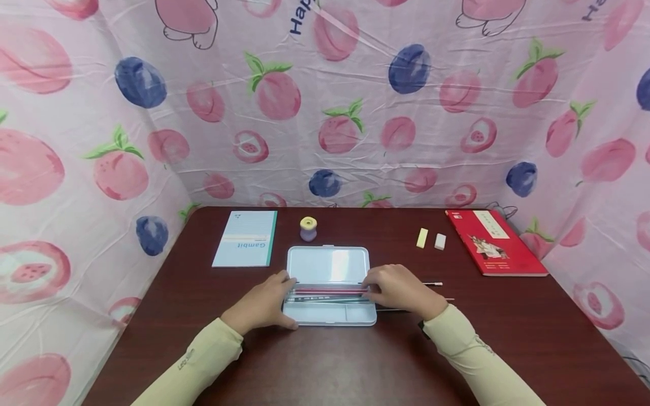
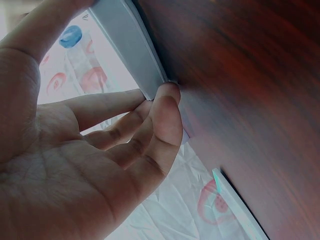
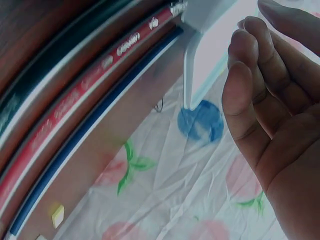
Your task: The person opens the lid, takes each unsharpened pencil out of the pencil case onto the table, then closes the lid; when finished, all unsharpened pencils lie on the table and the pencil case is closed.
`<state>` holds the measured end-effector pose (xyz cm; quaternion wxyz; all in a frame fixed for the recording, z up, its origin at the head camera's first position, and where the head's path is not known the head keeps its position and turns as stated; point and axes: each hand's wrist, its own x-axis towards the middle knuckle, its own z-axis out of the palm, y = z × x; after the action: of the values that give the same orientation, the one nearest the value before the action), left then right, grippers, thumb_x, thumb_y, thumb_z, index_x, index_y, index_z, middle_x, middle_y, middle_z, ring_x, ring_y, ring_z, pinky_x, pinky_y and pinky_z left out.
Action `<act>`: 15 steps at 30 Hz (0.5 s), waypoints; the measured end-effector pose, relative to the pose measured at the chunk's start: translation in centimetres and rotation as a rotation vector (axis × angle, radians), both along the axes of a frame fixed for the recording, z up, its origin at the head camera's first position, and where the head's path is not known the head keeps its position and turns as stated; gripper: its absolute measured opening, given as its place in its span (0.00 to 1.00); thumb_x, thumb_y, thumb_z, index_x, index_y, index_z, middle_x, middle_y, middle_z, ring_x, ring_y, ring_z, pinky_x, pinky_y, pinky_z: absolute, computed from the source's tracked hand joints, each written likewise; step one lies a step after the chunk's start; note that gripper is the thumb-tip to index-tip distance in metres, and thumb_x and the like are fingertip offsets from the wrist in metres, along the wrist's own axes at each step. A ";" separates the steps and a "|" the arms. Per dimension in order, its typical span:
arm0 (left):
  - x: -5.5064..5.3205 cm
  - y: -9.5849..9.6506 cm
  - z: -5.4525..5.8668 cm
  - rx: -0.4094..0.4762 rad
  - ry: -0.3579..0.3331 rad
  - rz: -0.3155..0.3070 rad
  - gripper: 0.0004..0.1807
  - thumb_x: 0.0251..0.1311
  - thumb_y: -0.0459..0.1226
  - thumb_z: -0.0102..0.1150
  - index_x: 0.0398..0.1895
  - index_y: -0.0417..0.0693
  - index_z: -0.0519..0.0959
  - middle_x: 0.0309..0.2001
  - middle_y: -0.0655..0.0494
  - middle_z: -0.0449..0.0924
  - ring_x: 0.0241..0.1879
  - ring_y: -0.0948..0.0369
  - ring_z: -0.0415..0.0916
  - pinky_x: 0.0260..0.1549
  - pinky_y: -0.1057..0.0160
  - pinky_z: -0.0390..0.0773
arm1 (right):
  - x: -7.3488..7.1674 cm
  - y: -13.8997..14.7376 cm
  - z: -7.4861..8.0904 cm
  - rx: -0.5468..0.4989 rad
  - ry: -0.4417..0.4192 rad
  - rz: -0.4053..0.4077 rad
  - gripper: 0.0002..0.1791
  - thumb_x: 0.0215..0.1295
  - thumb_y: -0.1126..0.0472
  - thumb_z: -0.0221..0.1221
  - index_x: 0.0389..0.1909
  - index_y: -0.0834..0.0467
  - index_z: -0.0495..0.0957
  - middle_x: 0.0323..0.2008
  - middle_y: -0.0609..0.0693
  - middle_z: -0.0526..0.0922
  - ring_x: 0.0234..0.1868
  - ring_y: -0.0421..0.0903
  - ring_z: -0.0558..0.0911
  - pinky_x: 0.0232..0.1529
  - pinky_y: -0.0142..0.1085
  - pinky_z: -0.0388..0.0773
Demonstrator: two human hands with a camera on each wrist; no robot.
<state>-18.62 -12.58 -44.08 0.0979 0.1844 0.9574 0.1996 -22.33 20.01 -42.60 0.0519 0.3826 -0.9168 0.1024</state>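
Note:
A light blue pencil case [image 1: 315,313] lies unfolded on the table, its lid [image 1: 315,265] tipped back. Several pencils [image 1: 330,292], one reddish, lie lengthwise inside it. My left hand [image 1: 264,301] holds the case's left end, thumb at the near corner and fingers farther back; the left wrist view shows the fingers against the case wall [image 2: 127,45]. Over the right end is my right hand [image 1: 398,287], fingertips at the pencils' ends. In the right wrist view its fingers [image 3: 240,92] bend loosely with nothing visible between them. A red pencil [image 3: 75,102], a blue pencil [image 3: 100,125] and a dark green pencil [image 3: 45,65] lie beside that hand.
Behind the case stands a small yellow-and-purple object [image 1: 307,230]. A pale blue notebook [image 1: 246,239] lies at the back left. Toward the back right are a yellow block [image 1: 422,238], a white eraser [image 1: 440,242] and a red book [image 1: 495,245]. Fruit-patterned cloth [image 1: 355,169] surrounds the table.

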 end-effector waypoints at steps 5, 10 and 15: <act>0.0 0.0 0.0 -0.001 0.000 0.001 0.54 0.43 0.50 0.89 0.74 0.40 0.74 0.61 0.46 0.77 0.54 0.55 0.74 0.60 0.50 0.82 | -0.1 -0.7 -0.6 0.026 -0.004 0.022 0.04 0.59 0.60 0.77 0.33 0.52 0.91 0.20 0.39 0.78 0.22 0.33 0.66 0.27 0.28 0.68; 0.0 0.0 -0.1 -0.005 0.009 -0.003 0.54 0.43 0.50 0.89 0.73 0.39 0.75 0.60 0.46 0.77 0.52 0.56 0.74 0.59 0.51 0.82 | 0.0 -1.2 -0.9 0.049 -0.011 0.029 0.05 0.58 0.60 0.78 0.31 0.53 0.90 0.19 0.40 0.75 0.21 0.33 0.65 0.26 0.28 0.66; 0.0 0.0 0.0 0.000 0.011 -0.004 0.54 0.43 0.50 0.89 0.73 0.39 0.75 0.60 0.46 0.77 0.52 0.55 0.74 0.58 0.51 0.83 | -0.1 -1.5 -1.0 0.074 0.000 0.005 0.06 0.57 0.59 0.79 0.32 0.54 0.91 0.21 0.43 0.81 0.21 0.35 0.66 0.26 0.29 0.68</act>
<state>-18.62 -12.60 -44.10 0.0931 0.1875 0.9575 0.1982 -22.41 18.52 -43.61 0.0375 0.3866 -0.9189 0.0684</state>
